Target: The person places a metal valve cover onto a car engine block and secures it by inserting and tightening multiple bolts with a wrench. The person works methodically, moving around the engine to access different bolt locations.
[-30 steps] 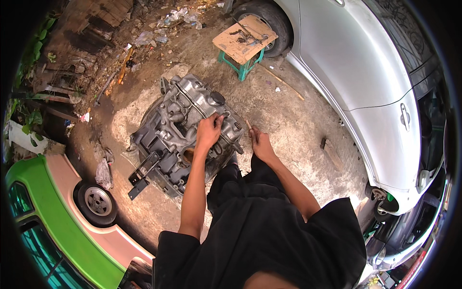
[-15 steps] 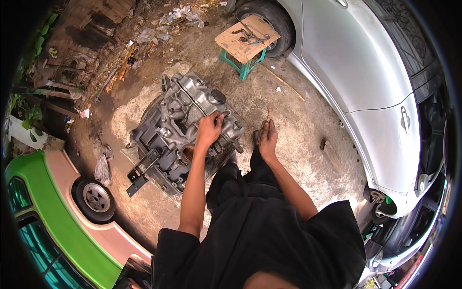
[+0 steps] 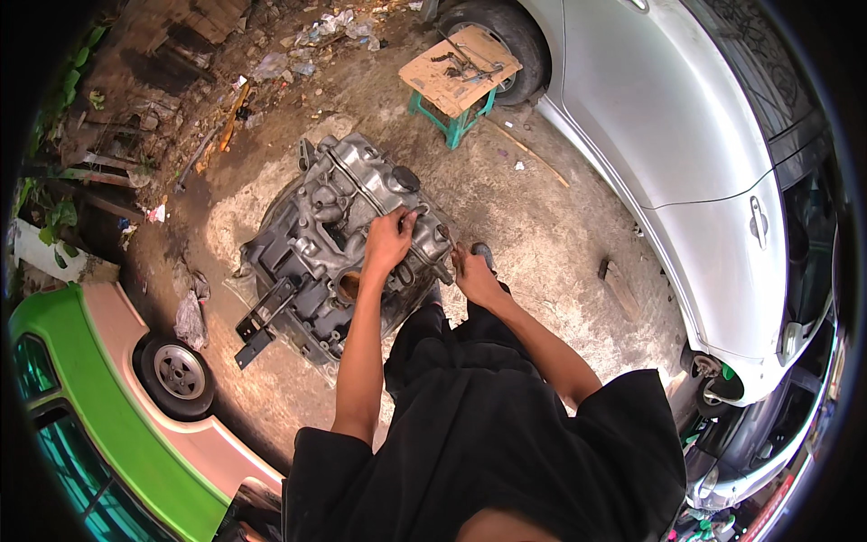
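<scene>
A grey metal car engine [image 3: 368, 173] sits on the ground in front of me, with a round black cap [image 3: 405, 178] on its top cover. My left hand [image 3: 389, 239] rests on that cover below the cap, fingers curled together over a spot they hide. At the engine's right edge, my right hand [image 3: 474, 275] is closed in a pinch; a slim dark item seems to stick up from the fingertips, too small to name. A round opening [image 3: 349, 286] with a brownish inside lies beside my left wrist.
A green stool [image 3: 456, 126] with a board [image 3: 442, 68] bearing several metal parts stands beyond, near a silver car [image 3: 668, 108]. A green and pink vehicle [image 3: 117, 361] is at left. A wood block [image 3: 619, 287] lies at right; litter [image 3: 334, 32] covers the far ground.
My right hand has moved left and nearer, from out over the floor to the engine's right edge, with a thin item in its fingers. The left hand stays on the cover.
</scene>
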`<state>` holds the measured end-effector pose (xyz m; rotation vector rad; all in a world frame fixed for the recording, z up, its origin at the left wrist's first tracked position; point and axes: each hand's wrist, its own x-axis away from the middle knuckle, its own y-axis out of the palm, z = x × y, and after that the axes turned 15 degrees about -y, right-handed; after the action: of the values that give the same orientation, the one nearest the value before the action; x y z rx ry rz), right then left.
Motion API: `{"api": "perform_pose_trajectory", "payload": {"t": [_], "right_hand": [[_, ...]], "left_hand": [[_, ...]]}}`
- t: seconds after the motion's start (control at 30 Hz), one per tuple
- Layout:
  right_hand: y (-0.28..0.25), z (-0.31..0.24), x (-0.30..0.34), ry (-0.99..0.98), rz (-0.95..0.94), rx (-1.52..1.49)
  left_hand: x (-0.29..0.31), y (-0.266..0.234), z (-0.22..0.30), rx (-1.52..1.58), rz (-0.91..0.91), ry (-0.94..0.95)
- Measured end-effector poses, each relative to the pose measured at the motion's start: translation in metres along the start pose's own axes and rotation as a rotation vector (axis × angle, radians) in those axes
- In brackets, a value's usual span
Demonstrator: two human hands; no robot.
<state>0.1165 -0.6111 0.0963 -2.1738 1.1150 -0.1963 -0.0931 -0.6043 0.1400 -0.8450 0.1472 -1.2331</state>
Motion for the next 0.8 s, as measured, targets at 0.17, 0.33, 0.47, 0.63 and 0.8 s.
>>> {"api": "perform_pose_trajectory", "payload": {"t": [0.17,0.33,0.47,0.63,0.8], "right_hand": [[-0.012,0.017,-0.007,0.335,0.291,-0.293],[0.002,-0.001,-0.003,-0.062,0.03,-0.056],[-0.016,0.008,-0.008,0.179,0.076,-0.101],[-0.009,0.009,-0.007,0.321,0.392,-0.453],[0.002,0.008,-0.003,0.115,0.076,-0.097]], "left_hand": [[0.001,0.001,-0.001,0.056,0.036,0.04],[0.002,0.001,0.001,0.068,0.017,0.026],[0.002,0.0,0.0,0.05,0.017,0.037],[0.0,0.001,-0.001,0.032,0.035,0.049],[0.002,-0.001,0.003,0.023,0.01,-0.017]]}}
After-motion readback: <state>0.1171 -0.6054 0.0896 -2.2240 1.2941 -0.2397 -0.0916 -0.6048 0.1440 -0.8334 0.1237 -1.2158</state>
